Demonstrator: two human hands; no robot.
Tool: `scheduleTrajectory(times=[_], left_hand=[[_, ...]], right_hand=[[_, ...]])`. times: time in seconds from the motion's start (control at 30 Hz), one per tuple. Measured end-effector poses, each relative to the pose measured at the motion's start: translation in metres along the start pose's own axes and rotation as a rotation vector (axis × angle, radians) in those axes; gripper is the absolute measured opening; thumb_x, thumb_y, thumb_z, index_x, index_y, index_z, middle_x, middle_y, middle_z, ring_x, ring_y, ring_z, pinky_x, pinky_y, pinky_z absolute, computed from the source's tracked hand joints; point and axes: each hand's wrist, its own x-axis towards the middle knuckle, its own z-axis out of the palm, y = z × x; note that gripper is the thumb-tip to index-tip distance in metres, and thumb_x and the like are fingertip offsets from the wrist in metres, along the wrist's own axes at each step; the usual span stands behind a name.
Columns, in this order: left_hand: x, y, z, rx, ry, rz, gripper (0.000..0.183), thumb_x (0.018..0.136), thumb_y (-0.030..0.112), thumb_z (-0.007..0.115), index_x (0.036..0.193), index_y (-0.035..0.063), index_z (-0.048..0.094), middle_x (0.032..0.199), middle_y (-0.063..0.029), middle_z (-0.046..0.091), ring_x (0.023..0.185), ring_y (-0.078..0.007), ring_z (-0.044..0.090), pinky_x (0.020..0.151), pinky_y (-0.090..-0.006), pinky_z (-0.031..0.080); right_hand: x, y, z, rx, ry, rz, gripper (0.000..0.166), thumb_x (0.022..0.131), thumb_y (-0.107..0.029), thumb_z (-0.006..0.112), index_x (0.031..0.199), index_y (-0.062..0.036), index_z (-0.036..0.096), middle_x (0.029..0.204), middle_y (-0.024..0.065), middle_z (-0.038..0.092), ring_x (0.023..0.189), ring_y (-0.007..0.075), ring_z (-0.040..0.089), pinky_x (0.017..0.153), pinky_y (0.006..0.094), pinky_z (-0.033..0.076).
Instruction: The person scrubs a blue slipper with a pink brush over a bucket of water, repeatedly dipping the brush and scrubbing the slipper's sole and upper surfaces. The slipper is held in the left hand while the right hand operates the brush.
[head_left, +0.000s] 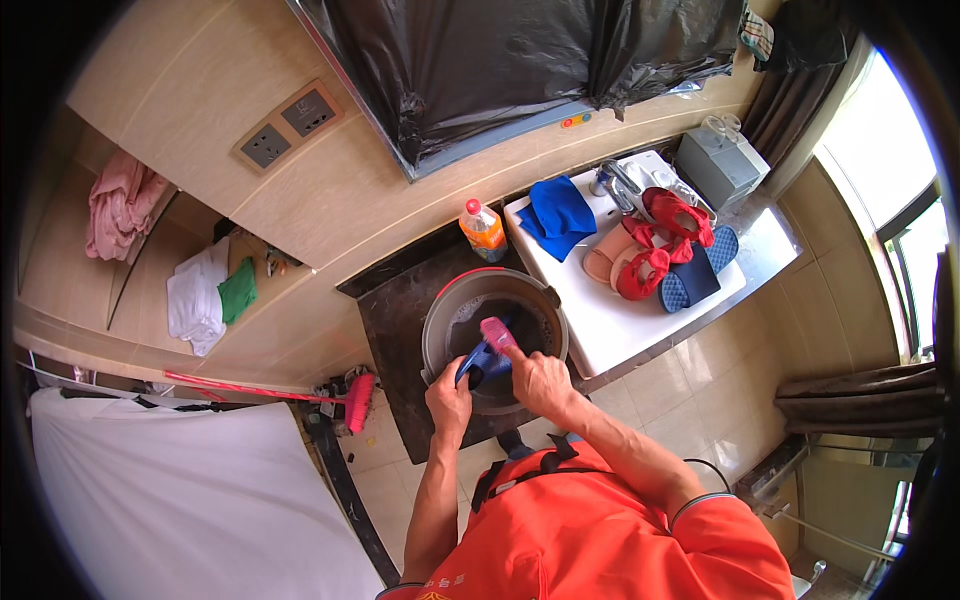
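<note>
A grey plastic bucket (431, 322) with foamy, dark water stands on the dark stone countertop before me. Over its near part, my left hand (450, 405) grips a blue item of footwear (491, 365), seemingly a slipper, by its edge. My right hand (541, 382) is closed around a pink scrubbing brush (496, 334), whose head lies over or against the blue footwear. Fingers and brush cover part of the footwear, so its full shape is hidden. Right of the bucket, a white washbasin (600, 330) bears red shoes (643, 274), navy slippers (694, 277) and a blue cloth (559, 216).
An orange drink bottle (484, 231) with a red cap stands behind the bucket. A chrome faucet (616, 186) and a grey box (722, 161) are at the back right. At lower left, a pink-bristled broom (360, 403) leans near a white sheet (187, 487). Wall niches hold folded cloths (196, 292).
</note>
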Motion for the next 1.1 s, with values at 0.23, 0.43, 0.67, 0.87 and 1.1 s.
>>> scheduleTrajectory(times=[0.23, 0.43, 0.67, 0.87, 1.1], left_hand=[[-0.002, 0.001, 0.0, 0.014, -0.007, 0.003, 0.027, 0.091, 0.005, 0.068, 0.117, 0.0073, 0.072, 0.093, -0.0219, 0.073, 0.088, -0.0367, 0.075, 0.074, -0.0409, 0.057], [-0.001, -0.007, 0.001, 0.002, -0.02, -0.044, 0.026, 0.092, 0.006, 0.067, 0.117, 0.0074, 0.071, 0.092, -0.0223, 0.073, 0.087, -0.0375, 0.075, 0.074, -0.0412, 0.057], [-0.001, -0.003, 0.001, 0.023, -0.016, -0.013, 0.028, 0.091, 0.004, 0.068, 0.118, 0.0084, 0.07, 0.095, -0.0213, 0.073, 0.089, -0.0407, 0.073, 0.074, -0.0446, 0.057], [0.0, 0.003, 0.0, 0.07, -0.04, -0.014, 0.028, 0.091, 0.003, 0.067, 0.118, 0.009, 0.07, 0.094, -0.0213, 0.073, 0.088, -0.0412, 0.072, 0.074, -0.045, 0.057], [-0.001, -0.003, 0.0, 0.032, -0.017, -0.038, 0.029, 0.091, 0.004, 0.067, 0.119, 0.0091, 0.07, 0.095, -0.0221, 0.073, 0.089, -0.0417, 0.072, 0.074, -0.0463, 0.057]], right_hand=[[0.021, 0.017, 0.003, -0.044, -0.085, 0.072, 0.026, 0.095, -0.013, 0.052, 0.117, -0.0063, 0.064, 0.069, 0.025, 0.068, 0.063, 0.0439, 0.07, 0.056, 0.0529, 0.057], [-0.021, -0.029, -0.026, 0.078, -0.114, -0.146, 0.043, 0.093, -0.013, 0.061, 0.135, -0.0073, 0.055, 0.074, 0.0223, 0.068, 0.065, 0.0415, 0.069, 0.057, 0.0516, 0.057], [0.0, -0.002, -0.005, -0.041, -0.017, -0.017, 0.034, 0.093, -0.012, 0.058, 0.127, -0.007, 0.062, 0.071, 0.0248, 0.068, 0.062, 0.0434, 0.069, 0.054, 0.0526, 0.057], [0.014, 0.017, 0.01, -0.07, -0.054, 0.077, 0.035, 0.094, -0.015, 0.056, 0.127, -0.0054, 0.062, 0.068, 0.0241, 0.068, 0.06, 0.0422, 0.07, 0.054, 0.0519, 0.057], [-0.014, -0.019, -0.013, 0.078, -0.018, -0.142, 0.042, 0.092, -0.012, 0.061, 0.132, -0.0041, 0.056, 0.068, 0.0211, 0.066, 0.062, 0.0401, 0.069, 0.055, 0.0503, 0.057]])
